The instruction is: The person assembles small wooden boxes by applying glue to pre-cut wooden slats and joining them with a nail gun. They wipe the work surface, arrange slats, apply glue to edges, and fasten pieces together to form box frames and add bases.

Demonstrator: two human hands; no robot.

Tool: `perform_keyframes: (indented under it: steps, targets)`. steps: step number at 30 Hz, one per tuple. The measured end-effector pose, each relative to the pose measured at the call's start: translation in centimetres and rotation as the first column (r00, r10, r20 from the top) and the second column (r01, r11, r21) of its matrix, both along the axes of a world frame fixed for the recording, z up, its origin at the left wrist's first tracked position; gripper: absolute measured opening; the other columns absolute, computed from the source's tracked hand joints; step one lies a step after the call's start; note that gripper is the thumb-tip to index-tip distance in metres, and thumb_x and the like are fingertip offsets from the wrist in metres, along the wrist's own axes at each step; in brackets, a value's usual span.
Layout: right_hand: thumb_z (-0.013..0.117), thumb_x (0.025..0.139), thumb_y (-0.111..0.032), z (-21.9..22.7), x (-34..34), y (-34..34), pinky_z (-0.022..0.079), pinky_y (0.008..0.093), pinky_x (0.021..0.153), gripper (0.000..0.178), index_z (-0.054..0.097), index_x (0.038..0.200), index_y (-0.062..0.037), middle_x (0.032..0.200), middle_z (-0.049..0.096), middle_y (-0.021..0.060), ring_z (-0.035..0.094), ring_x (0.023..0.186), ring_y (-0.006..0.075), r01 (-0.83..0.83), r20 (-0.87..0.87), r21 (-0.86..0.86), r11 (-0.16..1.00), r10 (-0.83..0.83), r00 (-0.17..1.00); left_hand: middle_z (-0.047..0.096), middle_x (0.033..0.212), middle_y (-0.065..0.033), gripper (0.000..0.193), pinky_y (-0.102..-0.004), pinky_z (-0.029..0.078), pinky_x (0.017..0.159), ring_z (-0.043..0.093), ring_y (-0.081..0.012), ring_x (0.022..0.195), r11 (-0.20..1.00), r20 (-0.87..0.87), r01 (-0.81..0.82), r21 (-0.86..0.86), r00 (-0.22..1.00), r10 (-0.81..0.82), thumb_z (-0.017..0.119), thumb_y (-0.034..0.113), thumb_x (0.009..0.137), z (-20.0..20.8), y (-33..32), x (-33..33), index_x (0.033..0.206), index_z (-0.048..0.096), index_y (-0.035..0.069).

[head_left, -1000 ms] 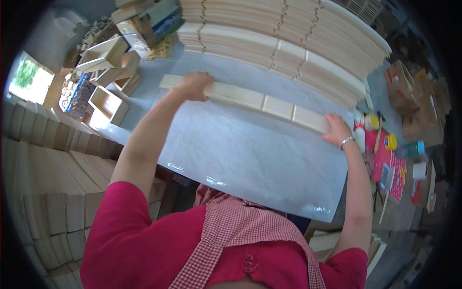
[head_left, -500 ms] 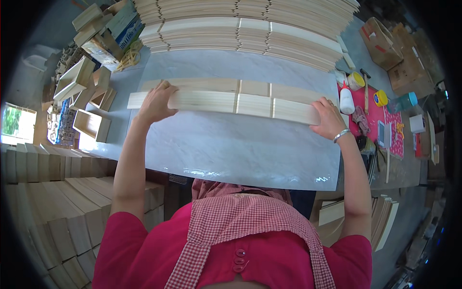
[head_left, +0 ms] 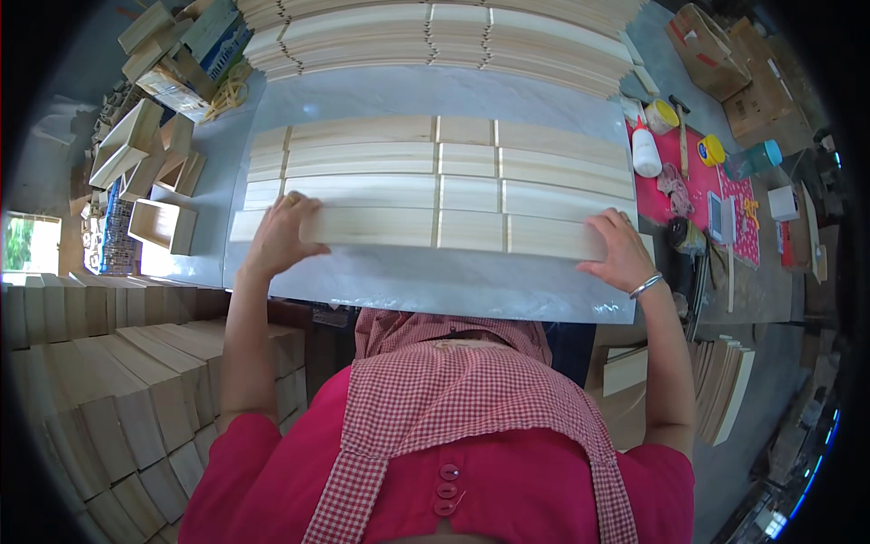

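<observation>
Several pale grooved wooden boards point(head_left: 372, 227) lie across the table in overlapping rows, each with two narrow crosswise grooves. My left hand point(head_left: 285, 238) is closed on the nearest board close to its left end, fingers over the top and thumb along the near edge. Near the right end of that same board, my right hand point(head_left: 619, 249), with a silver bangle at the wrist, grips it in a like way. The undersides of the boards are hidden. Beyond the rows stands a large stack of similar grooved boards point(head_left: 362, 41).
Shallow wooden boxes point(head_left: 161, 227) sit at the left. A white glue bottle point(head_left: 645, 152), a hammer point(head_left: 681, 136), a yellow-lidded tub point(head_left: 710, 150) and a teal-lidded jar point(head_left: 754, 160) are at the right. Cardboard boxes point(head_left: 711, 54) lie behind them. Stacked wooden pieces point(head_left: 118, 381) fill the lower left.
The boards went from a narrow overlapping pile to several spread rows. Both my hands came nearer to me with the nearest board. The whole view shifted slightly.
</observation>
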State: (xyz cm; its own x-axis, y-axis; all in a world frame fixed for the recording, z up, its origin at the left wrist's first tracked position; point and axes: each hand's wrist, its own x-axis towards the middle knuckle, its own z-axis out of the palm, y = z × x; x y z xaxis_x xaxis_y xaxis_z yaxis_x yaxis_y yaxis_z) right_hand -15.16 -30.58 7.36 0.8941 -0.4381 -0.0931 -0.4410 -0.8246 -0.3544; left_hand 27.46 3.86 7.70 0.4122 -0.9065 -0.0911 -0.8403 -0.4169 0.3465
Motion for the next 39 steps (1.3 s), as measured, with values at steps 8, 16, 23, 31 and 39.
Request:
perform_keyframes:
  steps: [8,16,23,31,39]
  targets:
    - [0.093,0.062,-0.021,-1.4,-0.7,0.7,0.047,0.0449,0.099,0.067,0.059,0.117,-0.0052,0.116,0.057,0.0136,0.054,0.112,0.0367,0.095,0.179,-0.085,0.992,-0.078,0.981,0.061,0.121,-0.0131,0.070,-0.0464,0.044,0.104,0.055,-0.0355,0.118,0.994,0.070,-0.031,-0.108,0.997,0.039,0.092,0.025,0.063,-1.8,1.3,-0.6,0.124,0.063,0.006]
    - [0.096,0.056,-0.023,-2.2,-7.4,5.2,0.045,0.0455,0.093,0.061,0.053,0.098,-0.0065,0.110,0.056,0.0129,0.053,0.108,0.0364,0.046,0.191,-0.025,0.999,-0.040,0.981,0.056,0.127,-0.0176,0.061,-0.0487,0.045,0.104,0.052,-0.0391,0.122,0.986,-0.073,-0.043,-0.158,0.997,0.032,0.092,0.022,0.064,-3.6,8.2,-5.8,0.114,0.062,0.005]
    - [0.088,0.066,-0.025,-4.8,-8.5,4.9,0.046,0.0440,0.094,0.035,0.063,0.087,-0.0102,0.118,0.060,0.0063,0.054,0.112,0.0336,0.166,0.331,-0.125,0.978,-0.117,0.936,0.061,0.125,-0.0159,0.039,-0.0479,0.045,0.104,0.054,-0.0370,0.124,0.908,0.011,-0.173,-0.382,0.981,0.191,0.085,0.013,0.075,-8.0,10.5,-3.5,0.109,0.069,0.006]
    - [0.079,0.077,-0.018,-5.4,-8.8,4.1,0.047,0.0477,0.096,0.039,0.068,0.112,-0.0064,0.121,0.064,0.0127,0.058,0.112,0.0380,0.458,0.449,-0.141,0.878,-0.356,0.820,0.051,0.145,-0.0247,0.062,-0.0523,0.037,0.112,0.045,-0.0428,0.138,0.885,0.232,-0.261,-0.387,0.901,0.367,0.080,0.035,0.086,-9.4,11.1,-0.8,0.137,0.058,0.008]
    - [0.073,0.083,-0.012,-9.6,-9.6,1.9,0.048,0.0486,0.096,0.037,0.066,0.118,-0.0006,0.111,0.067,0.0186,0.060,0.108,0.0414,0.777,0.497,-0.063,0.626,-0.655,0.569,0.042,0.153,-0.0296,0.080,-0.0525,0.035,0.115,0.040,-0.0458,0.142,0.826,0.190,-0.483,-0.292,0.817,0.545,0.079,0.047,0.086,-11.4,12.1,1.7,0.146,0.050,0.003]
